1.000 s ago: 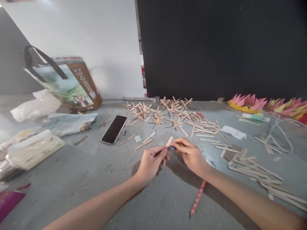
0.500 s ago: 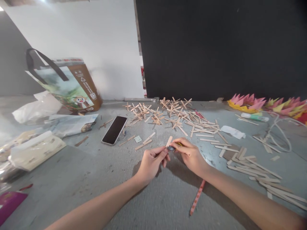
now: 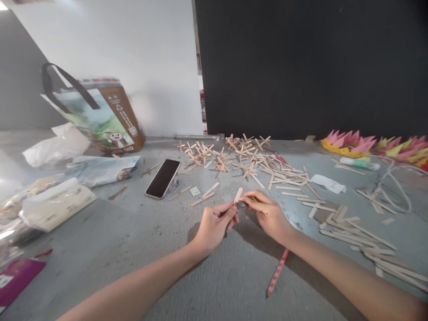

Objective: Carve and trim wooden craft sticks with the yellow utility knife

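My left hand (image 3: 214,223) pinches a wooden craft stick (image 3: 238,195) between thumb and fingers, its far end pointing up and away. Closed around a small yellow-and-black tool (image 3: 254,199), my right hand (image 3: 269,215) brings the tool's grey tip against or very near the stick's lower part. Fingers hide most of the tool, so its exact kind is unclear. Both hands are just above the grey table (image 3: 133,254). Beyond them lies a heap of crossed craft sticks (image 3: 220,162). Many loose sticks (image 3: 354,232) are spread out on the right.
A pink patterned pencil (image 3: 277,273) lies beside my right forearm. Left of the hands rests a phone (image 3: 163,178). A printed carry bag (image 3: 100,118) and plastic packets (image 3: 60,203) occupy the left. Paper crowns (image 3: 347,143), a glue stick (image 3: 359,163) and a white cable (image 3: 406,187) are far right.
The view has shifted slightly, so everything appears a little further right. Both hands keep the same hold on the stick and the tool, with almost no movement between them.
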A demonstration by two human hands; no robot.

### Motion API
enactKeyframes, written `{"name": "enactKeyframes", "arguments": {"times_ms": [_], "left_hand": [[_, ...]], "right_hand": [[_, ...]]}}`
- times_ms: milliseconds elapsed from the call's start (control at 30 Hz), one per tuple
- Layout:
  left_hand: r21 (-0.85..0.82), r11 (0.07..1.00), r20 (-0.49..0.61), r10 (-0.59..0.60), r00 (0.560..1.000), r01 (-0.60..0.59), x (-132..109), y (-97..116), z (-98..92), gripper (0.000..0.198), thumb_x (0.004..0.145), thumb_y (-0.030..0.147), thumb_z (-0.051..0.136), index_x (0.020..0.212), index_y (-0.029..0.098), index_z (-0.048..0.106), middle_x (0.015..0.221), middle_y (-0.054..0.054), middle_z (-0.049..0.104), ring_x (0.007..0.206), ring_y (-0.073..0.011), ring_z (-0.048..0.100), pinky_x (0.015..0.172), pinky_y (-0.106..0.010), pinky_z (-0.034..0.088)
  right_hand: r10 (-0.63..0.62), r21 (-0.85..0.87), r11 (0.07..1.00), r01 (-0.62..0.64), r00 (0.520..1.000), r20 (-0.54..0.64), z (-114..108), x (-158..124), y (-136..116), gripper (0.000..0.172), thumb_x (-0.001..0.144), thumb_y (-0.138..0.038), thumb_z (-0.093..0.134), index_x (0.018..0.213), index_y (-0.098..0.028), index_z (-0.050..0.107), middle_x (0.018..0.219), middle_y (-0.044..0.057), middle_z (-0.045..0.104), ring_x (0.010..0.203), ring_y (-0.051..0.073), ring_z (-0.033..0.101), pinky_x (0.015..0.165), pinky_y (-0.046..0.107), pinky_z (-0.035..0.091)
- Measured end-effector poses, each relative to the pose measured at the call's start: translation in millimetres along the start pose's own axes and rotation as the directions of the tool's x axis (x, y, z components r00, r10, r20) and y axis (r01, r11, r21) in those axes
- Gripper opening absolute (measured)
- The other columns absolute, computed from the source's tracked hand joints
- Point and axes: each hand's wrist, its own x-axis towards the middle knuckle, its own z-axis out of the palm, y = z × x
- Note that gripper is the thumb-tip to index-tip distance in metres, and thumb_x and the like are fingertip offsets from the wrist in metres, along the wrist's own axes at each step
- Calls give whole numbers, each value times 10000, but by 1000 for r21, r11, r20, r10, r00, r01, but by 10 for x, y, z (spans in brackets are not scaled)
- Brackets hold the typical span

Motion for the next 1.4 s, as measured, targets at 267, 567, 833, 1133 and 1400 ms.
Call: {"name": "enactKeyframes", "arguments": {"times_ms": [267, 567, 833, 1133, 1400], "left_hand": [[9, 1000, 31, 7, 999, -8, 18, -9, 8, 474, 1001, 507, 582, 714, 139, 662, 561, 22, 508, 495, -70, 408, 517, -215, 310], [-76, 996, -16, 39, 999, -40, 30, -17, 6, 445, 990, 478, 618, 717, 133, 682, 660, -21, 621, 516, -68, 494, 524, -205, 376], [-90, 995, 42, 49, 998, -45, 7, 19, 3, 447, 1000, 480, 607, 724, 138, 689, 665, -24, 632, 526, -69, 517, 540, -200, 403], [-111, 993, 52, 57, 997, -51, -2, 30, 16, 400, 1005, 463, 604, 816, 131, 721, 747, -47, 684, 543, -76, 561, 562, -213, 457], [-112, 993, 35, 36, 999, -32, -3, 74, 30, 406, 970, 505, 640, 834, 133, 730, 753, -55, 705, 529, -89, 565, 549, -231, 475]], "right_hand": [[-10, 17, 1000, 10, 1000, 12, 19, 5, 3, 450, 1050, -83, 400, 1329, -279, 693, 1159, 111, 673, 1067, 234, 626, 836, 364, 617], [0, 59, 998, 0, 1000, -1, -10, 54, -27, 452, 1059, -91, 388, 1331, -284, 693, 1158, 102, 674, 1018, 215, 635, 814, 348, 598], [-49, 122, 991, 51, 999, -24, -38, 31, 3, 505, 1043, -57, 375, 1367, -307, 671, 1191, 98, 671, 1004, 203, 631, 775, 334, 585], [-48, 160, 986, 51, 999, -26, -49, -1, -19, 604, 983, 19, 352, 1372, -316, 671, 1208, 91, 652, 1062, 187, 631, 757, 278, 619], [-29, 143, 989, 34, 999, -39, -54, 9, -45, 600, 982, 10, 347, 1356, -318, 682, 1196, 91, 663, 1045, 197, 642, 761, 309, 624]]}}
